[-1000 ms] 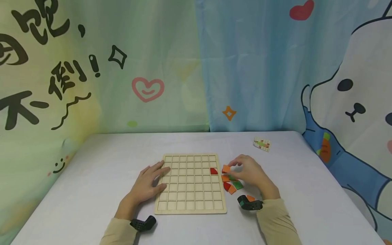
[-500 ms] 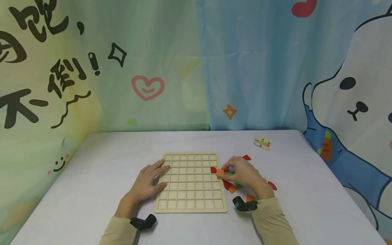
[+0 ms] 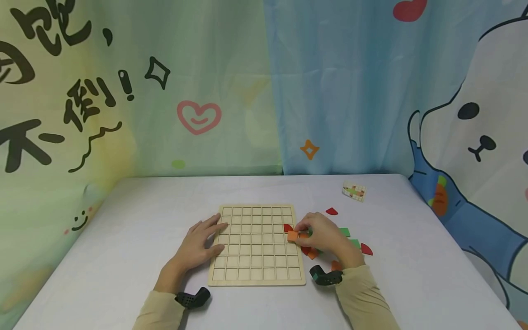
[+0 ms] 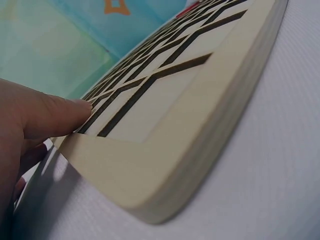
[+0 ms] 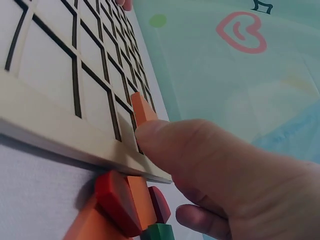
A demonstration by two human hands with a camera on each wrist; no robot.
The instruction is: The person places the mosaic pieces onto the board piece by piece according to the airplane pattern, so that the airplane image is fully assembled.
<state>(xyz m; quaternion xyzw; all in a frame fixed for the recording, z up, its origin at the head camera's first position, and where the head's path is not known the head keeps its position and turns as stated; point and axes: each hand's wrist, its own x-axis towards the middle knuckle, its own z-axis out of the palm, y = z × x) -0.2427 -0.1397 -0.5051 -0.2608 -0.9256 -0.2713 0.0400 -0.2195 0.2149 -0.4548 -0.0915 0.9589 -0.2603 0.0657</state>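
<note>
A wooden grid board (image 3: 256,250) lies flat on the white table. My left hand (image 3: 199,243) rests on its left edge with fingers spread, and in the left wrist view the thumb (image 4: 60,115) touches the frame near a corner. Between thumb and fingertips, my right hand (image 3: 326,234) pinches an orange square tile (image 3: 292,236) at the board's right-hand column. Just behind that tile, a red rounded tile (image 3: 287,228) sits in a cell of the same column. The right wrist view shows the orange tile (image 5: 143,107) tilted beyond my thumb, partly hidden by it.
Loose red, orange and green tiles lie right of the board, partly under my right hand: a red piece (image 3: 332,211), a green one (image 3: 344,232), another red (image 3: 366,249) and an orange one (image 3: 336,265). A small patterned card (image 3: 354,191) lies farther back.
My right hand has moved left from the loose tiles, bringing the orange tile onto the board's right column below the red one. The left hand has stayed on the board's edge.
</note>
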